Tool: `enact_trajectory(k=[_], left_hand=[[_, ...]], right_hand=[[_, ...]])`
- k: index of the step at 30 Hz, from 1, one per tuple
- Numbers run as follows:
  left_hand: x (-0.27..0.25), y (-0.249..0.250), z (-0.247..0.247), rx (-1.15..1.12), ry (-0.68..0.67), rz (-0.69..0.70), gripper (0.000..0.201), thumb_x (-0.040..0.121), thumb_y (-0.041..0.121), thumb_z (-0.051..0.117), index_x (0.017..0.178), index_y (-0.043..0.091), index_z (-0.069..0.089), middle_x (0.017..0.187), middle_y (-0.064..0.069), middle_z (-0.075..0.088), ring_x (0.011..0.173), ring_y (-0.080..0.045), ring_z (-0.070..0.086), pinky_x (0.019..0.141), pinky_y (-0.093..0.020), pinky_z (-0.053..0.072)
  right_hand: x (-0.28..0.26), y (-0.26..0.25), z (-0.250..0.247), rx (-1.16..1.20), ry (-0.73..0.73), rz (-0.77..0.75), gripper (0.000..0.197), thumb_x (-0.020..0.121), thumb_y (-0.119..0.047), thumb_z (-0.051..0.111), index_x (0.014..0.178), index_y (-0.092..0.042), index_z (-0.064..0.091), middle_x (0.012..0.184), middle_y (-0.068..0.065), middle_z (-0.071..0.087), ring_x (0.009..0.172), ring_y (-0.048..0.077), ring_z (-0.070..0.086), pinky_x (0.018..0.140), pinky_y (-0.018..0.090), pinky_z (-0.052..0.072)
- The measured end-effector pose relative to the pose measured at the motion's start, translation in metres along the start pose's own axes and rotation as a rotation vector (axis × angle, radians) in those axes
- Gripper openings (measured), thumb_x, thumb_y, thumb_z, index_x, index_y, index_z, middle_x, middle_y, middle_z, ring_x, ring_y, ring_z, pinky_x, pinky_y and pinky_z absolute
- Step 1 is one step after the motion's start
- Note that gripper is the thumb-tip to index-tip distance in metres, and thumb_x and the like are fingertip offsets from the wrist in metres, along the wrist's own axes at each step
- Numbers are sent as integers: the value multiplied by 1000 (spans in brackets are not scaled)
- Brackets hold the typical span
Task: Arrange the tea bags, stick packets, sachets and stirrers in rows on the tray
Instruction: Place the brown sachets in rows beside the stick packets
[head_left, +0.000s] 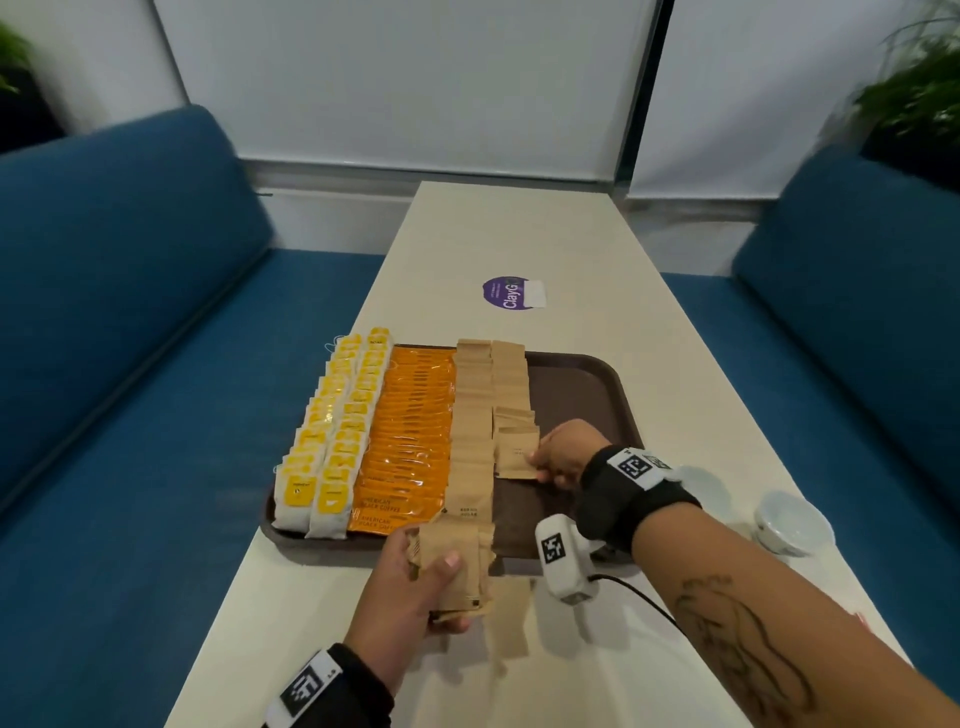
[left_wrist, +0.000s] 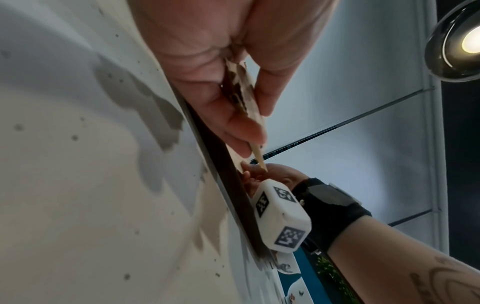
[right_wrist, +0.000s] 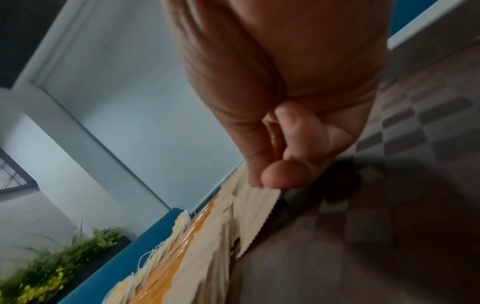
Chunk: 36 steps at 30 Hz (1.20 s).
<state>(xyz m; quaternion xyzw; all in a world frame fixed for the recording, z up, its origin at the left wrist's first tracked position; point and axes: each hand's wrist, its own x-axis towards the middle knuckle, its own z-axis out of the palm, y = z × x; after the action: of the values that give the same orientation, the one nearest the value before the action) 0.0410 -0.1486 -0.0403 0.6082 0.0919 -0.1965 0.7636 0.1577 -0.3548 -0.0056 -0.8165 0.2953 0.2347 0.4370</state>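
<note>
Between blue sofas, white table (head_left: 545, 234) bearing brown tray (head_left: 587, 379): right hand (head_left: 563, 457) pinching a kraft sachet (head_left: 516, 457) at the short row's near end, left hand (head_left: 410, 587) gripping the spare stack (head_left: 457, 566) nearer than the tray's near rim.

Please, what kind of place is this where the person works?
Probably a café or office lounge booth: a long white table stands between two blue upholstered benches, potted plants stand behind, and a brown serving tray holds tea and coffee packets.
</note>
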Motion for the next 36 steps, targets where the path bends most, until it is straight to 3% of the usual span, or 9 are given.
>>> enact_trajectory(k=[5,9,14,18,20,23,27,30,36], left_hand=[[1,4,-3,-7,18,0,24,90,9,57,109,23,51,104,-9,67,80,-28,68,46,-29,50],[0,6,-2,-2,14,4,25,90,11,57,110,23,50,106,-8,66,84,-28,67,48,-29,52],[-2,9,0,3,-2,34,23,90,10,56,107,24,50,104,-9,66,81,-28,68,46,-27,52],[-7,9,7,21,-35,54,25,89,11,58,111,21,51,101,-9,66,77,-26,68,45,-28,51],[-10,9,12,67,-56,65,31,82,17,65,110,23,50,100,-8,66,75,-21,68,47,-28,51],[-13,6,16,106,-62,63,33,84,17,64,112,22,49,103,-11,65,72,-21,67,48,-28,50],[-16,3,16,35,-94,15,21,95,23,48,116,18,50,108,-18,64,78,-31,68,46,-29,51],[-19,1,16,-16,-141,-40,24,100,15,37,119,20,51,112,-21,62,83,-36,66,47,-32,52],[-19,2,13,-12,-181,-69,38,94,-3,36,124,18,47,116,-19,60,83,-36,66,45,-31,52]], right_hand=[[6,-13,2,-115,-41,66,26,95,-21,57,71,-11,53,63,2,53,41,10,46,42,20,35],[1,-11,-1,-109,-35,23,16,91,-19,62,80,-9,60,65,3,54,53,10,48,48,21,37],[-43,0,-7,-54,-9,-324,14,87,-22,67,82,-13,58,66,0,59,48,7,49,46,16,41],[-89,19,4,49,-254,-475,23,76,-21,77,85,-17,57,80,0,64,64,10,59,65,28,49],[-102,32,18,77,-312,-454,34,70,-19,82,89,-19,54,81,1,61,62,11,57,54,26,43],[-113,50,37,68,-247,-457,37,70,-13,82,86,-20,50,76,1,57,53,7,48,39,17,32],[-112,65,39,137,-214,-463,32,71,-4,79,80,-17,50,71,0,62,53,9,54,40,19,35],[-114,71,32,209,-236,-458,28,74,-1,76,82,-13,52,67,-1,64,52,10,58,39,19,37],[-114,77,31,290,-169,-429,34,74,1,75,91,-12,49,86,12,66,59,16,62,38,20,39]])
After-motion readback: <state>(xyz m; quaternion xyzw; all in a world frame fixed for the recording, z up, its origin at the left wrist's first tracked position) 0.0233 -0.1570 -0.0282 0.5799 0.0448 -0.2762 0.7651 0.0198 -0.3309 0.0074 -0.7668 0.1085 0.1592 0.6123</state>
